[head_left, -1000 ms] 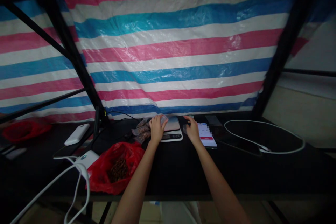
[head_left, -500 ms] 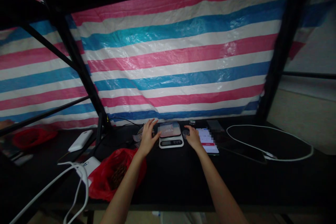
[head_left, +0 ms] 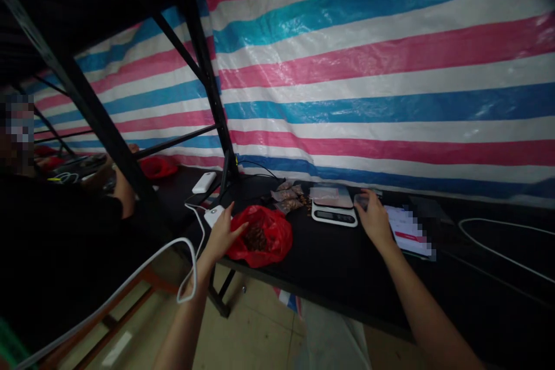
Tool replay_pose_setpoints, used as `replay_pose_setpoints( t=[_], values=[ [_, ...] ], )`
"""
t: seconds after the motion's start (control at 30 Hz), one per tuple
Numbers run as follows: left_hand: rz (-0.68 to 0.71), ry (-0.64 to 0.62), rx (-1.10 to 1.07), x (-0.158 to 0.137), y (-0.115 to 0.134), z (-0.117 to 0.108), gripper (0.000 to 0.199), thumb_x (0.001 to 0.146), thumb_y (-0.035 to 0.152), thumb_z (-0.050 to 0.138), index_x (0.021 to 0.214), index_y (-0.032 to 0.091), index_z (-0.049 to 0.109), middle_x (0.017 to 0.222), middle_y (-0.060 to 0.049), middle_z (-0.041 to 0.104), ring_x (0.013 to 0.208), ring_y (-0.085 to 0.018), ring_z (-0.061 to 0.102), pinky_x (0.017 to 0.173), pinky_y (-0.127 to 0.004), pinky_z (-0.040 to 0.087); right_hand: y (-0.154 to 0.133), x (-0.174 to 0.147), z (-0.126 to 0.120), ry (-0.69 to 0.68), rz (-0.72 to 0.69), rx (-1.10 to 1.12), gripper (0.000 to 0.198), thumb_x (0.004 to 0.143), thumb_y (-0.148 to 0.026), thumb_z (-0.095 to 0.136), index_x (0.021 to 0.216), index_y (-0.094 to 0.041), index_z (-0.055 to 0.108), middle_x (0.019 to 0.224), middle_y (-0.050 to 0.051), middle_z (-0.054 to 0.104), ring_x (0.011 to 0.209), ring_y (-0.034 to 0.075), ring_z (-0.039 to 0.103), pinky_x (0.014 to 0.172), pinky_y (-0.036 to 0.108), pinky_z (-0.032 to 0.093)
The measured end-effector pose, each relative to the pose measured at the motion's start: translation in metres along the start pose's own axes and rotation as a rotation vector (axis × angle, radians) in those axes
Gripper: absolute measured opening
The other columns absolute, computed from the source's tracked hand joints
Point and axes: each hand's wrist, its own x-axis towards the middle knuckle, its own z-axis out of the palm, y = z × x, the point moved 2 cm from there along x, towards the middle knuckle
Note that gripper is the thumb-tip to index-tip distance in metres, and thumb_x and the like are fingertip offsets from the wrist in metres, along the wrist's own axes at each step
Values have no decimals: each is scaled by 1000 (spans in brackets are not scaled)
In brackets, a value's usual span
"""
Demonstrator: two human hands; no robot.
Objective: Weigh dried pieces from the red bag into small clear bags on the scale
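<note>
My left hand (head_left: 223,236) is open at the left rim of a red plastic bag (head_left: 281,238), its fingers spread. Brown pieces (head_left: 255,239), like small nuts or beans, lie inside the bag. My right hand (head_left: 374,218) is closed around a small clear cup (head_left: 361,202) just right of a white kitchen scale (head_left: 333,217). A flat clear plastic bag (head_left: 325,192) rests on the scale's plate. Left of the scale are several filled clear packets (head_left: 288,206), with loose brown pieces beside them.
A phone (head_left: 407,230) with a lit screen lies right of my right hand. White power banks (head_left: 204,182) are on the left, and a white cable (head_left: 184,241) loops across my left forearm. A metal frame post (head_left: 212,110) rises behind. Another person (head_left: 52,231) sits at far left.
My view has turned left. My left hand has moved from the scale's left side to the red bag. My right hand stays beside the scale with the clear cup.
</note>
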Motion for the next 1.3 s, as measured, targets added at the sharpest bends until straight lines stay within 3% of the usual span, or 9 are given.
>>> replay_pose_setpoints(
  t=[0.1, 0.23, 0.33, 0.43, 0.63, 0.83, 1.0, 1.3],
  values=[
    [-137, -46, -267, -22, 3, 12, 55, 75, 39, 55, 123, 15, 42, 119, -12, 54, 110, -23, 51, 95, -39, 39, -35, -7, 5, -57, -54, 199, 46, 76, -26, 50, 119, -19, 36, 109, 10, 57, 94, 22, 58, 81, 36, 45],
    [-207, -19, -533, -47, 10, 28, 39, 76, 35, 53, 110, 16, 55, 114, -10, 58, 107, -22, 53, 96, -39, 39, -115, -42, 18, -313, -286, 364, 38, 73, -23, 55, 110, -21, 44, 106, 8, 57, 99, 21, 54, 85, 37, 43],
    [-271, 144, -557, -62, 6, 38, 47, 72, 30, 57, 116, 17, 50, 122, -11, 53, 114, -24, 48, 99, -42, 35, -170, -75, 26, -569, -519, 390, 35, 73, -16, 56, 108, -22, 51, 106, 5, 56, 103, 18, 51, 90, 33, 40],
    [-341, 167, -576, -74, 5, 51, 59, 68, 26, 61, 124, 19, 41, 125, -11, 50, 114, -25, 48, 96, -42, 39, -198, -94, 35, -711, -690, 319, 39, 74, -9, 55, 111, -21, 53, 105, 5, 57, 103, 18, 49, 92, 32, 39],
    [-292, 232, -485, -93, 13, 72, 70, 74, 22, 56, 134, 25, 21, 128, -11, 46, 114, -24, 48, 90, -42, 45, -204, -90, 52, -705, -835, -47, 34, 81, -10, 45, 112, -16, 57, 99, 11, 58, 93, 21, 52, 78, 31, 46],
    [-280, 181, -511, -97, 32, 81, 65, 71, 24, 57, 131, 17, 31, 135, -15, 35, 126, -28, 32, 103, -48, 27, -208, -84, 41, -737, -815, -325, 29, 78, -3, 43, 95, -12, 64, 95, 16, 60, 93, 24, 53, 73, 31, 46],
    [-405, 208, -851, -93, 56, 75, 53, 72, 25, 54, 122, 16, 42, 133, -12, 40, 125, -24, 34, 106, -39, 23, -201, -86, 39, -819, -849, -252, 33, 81, -6, 41, 108, -14, 58, 103, 12, 58, 99, 21, 52, 79, 29, 44],
    [-626, 321, -1337, -66, 82, 87, 42, 67, 23, 57, 108, 18, 53, 117, -9, 55, 109, -21, 51, 95, -32, 37, -184, -85, 42, -821, -625, -63, 37, 75, -7, 49, 110, -16, 57, 107, 9, 60, 101, 20, 55, 86, 28, 41]
  ],
)
